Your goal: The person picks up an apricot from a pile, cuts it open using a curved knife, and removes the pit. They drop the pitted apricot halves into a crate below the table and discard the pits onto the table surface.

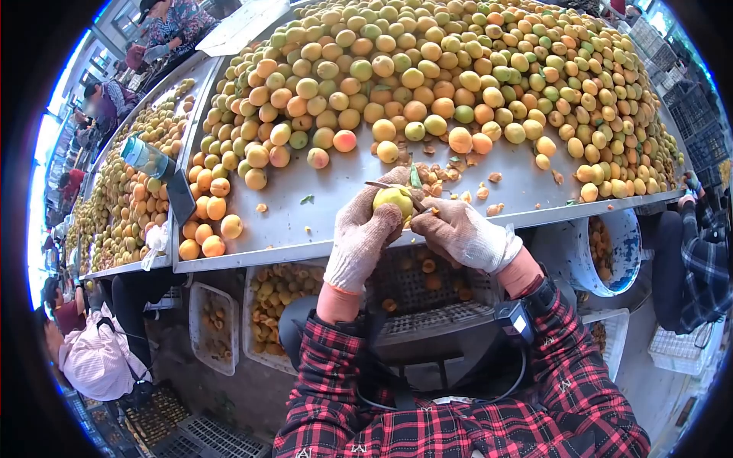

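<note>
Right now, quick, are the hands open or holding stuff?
Left hand: closed around a yellow-green fruit.
Right hand: curled beside it; whether it grips anything, I can't tell.

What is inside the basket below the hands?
Orange fruit pieces show in the basket. The table edge and right hand cover its far part, so anything there cannot be seen.

I note pale knitted gloves [345, 263] on left hand [365, 229] and right hand [469, 235], stained brown in patches. Sleeves [580, 385]: red-and-black plaid, pale lettering, dark cuffs [336, 328]. I further log a small dark device [516, 320], pale-faced, at the right sleeve; thin dark cable [522, 372] looping nearer.
</note>
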A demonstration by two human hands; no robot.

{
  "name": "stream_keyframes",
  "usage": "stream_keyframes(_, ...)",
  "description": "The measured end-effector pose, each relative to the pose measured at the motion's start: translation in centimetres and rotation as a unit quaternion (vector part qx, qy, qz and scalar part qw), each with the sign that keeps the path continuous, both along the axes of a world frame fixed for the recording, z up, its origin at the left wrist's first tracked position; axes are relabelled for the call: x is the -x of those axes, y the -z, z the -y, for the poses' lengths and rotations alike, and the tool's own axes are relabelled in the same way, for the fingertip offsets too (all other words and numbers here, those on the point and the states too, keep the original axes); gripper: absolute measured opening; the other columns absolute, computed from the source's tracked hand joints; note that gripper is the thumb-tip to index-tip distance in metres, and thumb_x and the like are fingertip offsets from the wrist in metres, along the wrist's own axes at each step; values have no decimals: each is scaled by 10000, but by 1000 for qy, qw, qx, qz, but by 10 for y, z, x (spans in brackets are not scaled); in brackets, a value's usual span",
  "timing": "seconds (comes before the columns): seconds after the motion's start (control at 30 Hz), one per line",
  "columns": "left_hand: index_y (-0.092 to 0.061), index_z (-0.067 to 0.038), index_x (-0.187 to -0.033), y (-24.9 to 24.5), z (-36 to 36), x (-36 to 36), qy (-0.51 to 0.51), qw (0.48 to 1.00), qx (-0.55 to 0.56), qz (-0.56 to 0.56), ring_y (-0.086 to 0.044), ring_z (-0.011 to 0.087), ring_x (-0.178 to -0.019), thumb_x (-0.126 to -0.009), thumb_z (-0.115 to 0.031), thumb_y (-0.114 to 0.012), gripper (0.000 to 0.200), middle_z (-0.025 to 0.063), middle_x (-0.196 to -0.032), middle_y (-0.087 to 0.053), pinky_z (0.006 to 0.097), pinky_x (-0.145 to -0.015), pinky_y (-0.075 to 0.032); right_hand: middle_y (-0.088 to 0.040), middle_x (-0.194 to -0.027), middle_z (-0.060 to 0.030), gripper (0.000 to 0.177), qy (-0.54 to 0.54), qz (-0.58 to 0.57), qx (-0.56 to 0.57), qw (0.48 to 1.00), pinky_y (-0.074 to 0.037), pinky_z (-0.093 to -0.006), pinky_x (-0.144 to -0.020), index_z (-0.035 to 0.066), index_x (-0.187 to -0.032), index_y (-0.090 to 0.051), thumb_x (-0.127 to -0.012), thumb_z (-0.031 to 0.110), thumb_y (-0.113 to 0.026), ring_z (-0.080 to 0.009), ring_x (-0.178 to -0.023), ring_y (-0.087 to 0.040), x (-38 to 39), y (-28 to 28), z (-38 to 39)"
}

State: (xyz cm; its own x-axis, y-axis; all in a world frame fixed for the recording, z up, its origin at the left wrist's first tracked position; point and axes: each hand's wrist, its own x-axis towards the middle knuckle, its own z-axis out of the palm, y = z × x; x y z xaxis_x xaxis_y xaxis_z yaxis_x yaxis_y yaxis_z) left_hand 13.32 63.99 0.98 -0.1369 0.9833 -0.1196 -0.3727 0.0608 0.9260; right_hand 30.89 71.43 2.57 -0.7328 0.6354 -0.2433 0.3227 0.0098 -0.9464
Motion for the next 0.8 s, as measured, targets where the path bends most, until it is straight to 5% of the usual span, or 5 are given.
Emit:
stream_keyframes(0.2, -509, 51, -1355, 9, -13, -19, -119, 989, -86, 28, -578, 57, -791, -955, -166, -604, 464, 41, -1057, -640, 156, -654, -463, -626, -745, -117, 249, 25, -104, -86, 991, -498, -350, -666, 30, -1023, -612, -1000, 275, -570, -247, -689, -609, 3, 16, 7)
stream_keyframes(0.3, -552, 41, -1295, 23, -12, -17, -114, 983, -58, 130, -611, 95, -834, -969, -178, -589, 394, 65, -1086, -643, 191, -693, -486, -653, -858, -222, 209, 71, -83, -279, 954, -525, -439, -678, 40, -1072, -582, -937, 190, -638, -440, -832, -639, 11, 27, 10)
stream_keyframes(0.47, -559, 36, -1246, 3, -14, -23, -100, 981, -37, 159, -633, 145, -963, -945, -91, -592, 329, 88, -1131, -626, 241, -816, -516, -652, -845, -219, 205, 62, -52, -312, 947, -518, -463, -655, 52, -1044, -578, -936, 214, -640, -436, -834, -644, 15, 38, 9)
stream_keyframes(0.63, -483, 42, -1351, 12, -15, -2, -80, 983, -83, -141, -551, 171, -1151, -858, 4, -621, 513, 123, -1276, -548, 283, -968, -460, -653, -843, -217, 217, 48, -27, -244, 968, -516, -464, -656, 55, -1056, -585, -944, 235, -633, -430, -808, -648, 18, 34, 9)
stream_keyframes(0.8, -494, 29, -1342, 4, -6, -16, -111, 985, -100, 89, -579, 160, -1130, -897, -28, -605, 462, 115, -1246, -585, 248, -912, -479, -652, -824, -218, 213, 53, -64, -294, 952, -519, -456, -658, 56, -1058, -590, -950, 236, -624, -428, -800, -647, 17, 34, 14)
